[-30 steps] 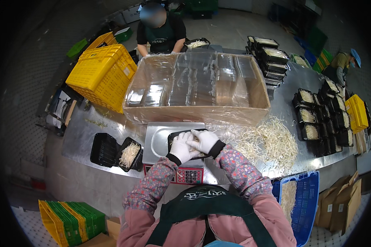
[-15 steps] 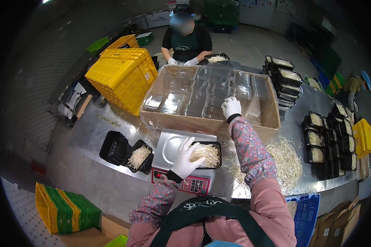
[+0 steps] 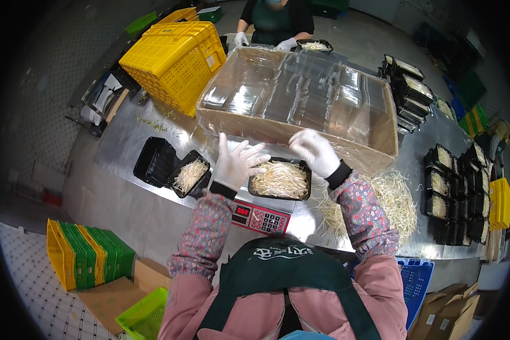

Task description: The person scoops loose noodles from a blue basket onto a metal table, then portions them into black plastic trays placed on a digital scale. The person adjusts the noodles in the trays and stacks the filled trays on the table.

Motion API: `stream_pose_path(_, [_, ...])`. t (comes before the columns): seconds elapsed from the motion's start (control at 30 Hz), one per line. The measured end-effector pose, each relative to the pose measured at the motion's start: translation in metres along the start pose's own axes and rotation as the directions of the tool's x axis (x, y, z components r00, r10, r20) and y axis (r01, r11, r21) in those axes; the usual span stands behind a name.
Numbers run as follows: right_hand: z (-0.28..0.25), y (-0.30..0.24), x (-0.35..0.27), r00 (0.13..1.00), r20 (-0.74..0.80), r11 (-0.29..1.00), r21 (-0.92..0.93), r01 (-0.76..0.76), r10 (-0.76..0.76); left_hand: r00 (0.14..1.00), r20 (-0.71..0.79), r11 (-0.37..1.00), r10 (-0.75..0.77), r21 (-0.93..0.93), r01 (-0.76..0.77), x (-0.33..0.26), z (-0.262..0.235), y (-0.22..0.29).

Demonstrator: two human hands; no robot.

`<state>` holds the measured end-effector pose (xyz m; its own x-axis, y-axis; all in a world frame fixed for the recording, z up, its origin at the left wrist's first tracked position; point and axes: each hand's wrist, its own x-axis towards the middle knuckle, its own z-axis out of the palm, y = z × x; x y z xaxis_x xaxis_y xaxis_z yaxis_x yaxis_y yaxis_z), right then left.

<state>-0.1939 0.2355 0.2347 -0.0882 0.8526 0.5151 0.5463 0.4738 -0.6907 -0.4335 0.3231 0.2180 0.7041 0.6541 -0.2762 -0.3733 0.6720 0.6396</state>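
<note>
A: Head view: where is the black tray?
B: On the scale, on the worktop.
A: State of each grip?
B: Left hand: fingers spread at the tray's left edge. Right hand: loosely curled above its right end, holding nothing visible.

1. The single view sits on the person's head and looks steeply down over the chest and forearms, which enter from six o'clock.
2. It faces forward across the steel table toward twelve o'clock, where a co-worker stands.
3. It is close: the scale lies just below centre.
4. The fisheye bends edges, and the dark rim at three o'clock is perhaps too dim to read.
</note>
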Motion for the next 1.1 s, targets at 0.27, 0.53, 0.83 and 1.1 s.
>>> stream_pose_path(0.27, [0.015,0.053,-0.023,0.971,-0.194,0.939,-0.288,-0.189,0.137,0.983,-0.178,0.959,0.032,0.283,0.020,0.042,-0.046,-0.023])
stream_pose_path(0.53, [0.043,0.078,-0.028,0.906,-0.130,0.766,-0.495,-0.411,0.402,0.943,-0.276,0.905,0.185,0.422,-0.054,0.057,-0.073,-0.015])
stream_pose_path(0.83, [0.068,0.077,0.019,0.923,0.075,0.663,-0.718,-0.213,0.378,0.909,-0.326,0.942,0.259,0.295,-0.163,0.042,-0.100,-0.011])
stream_pose_path(1.1, [0.034,0.008,0.050,0.997,-0.025,0.822,-0.568,0.044,-0.071,0.980,-0.179,0.989,0.082,0.135,-0.058,0.003,-0.096,0.023])
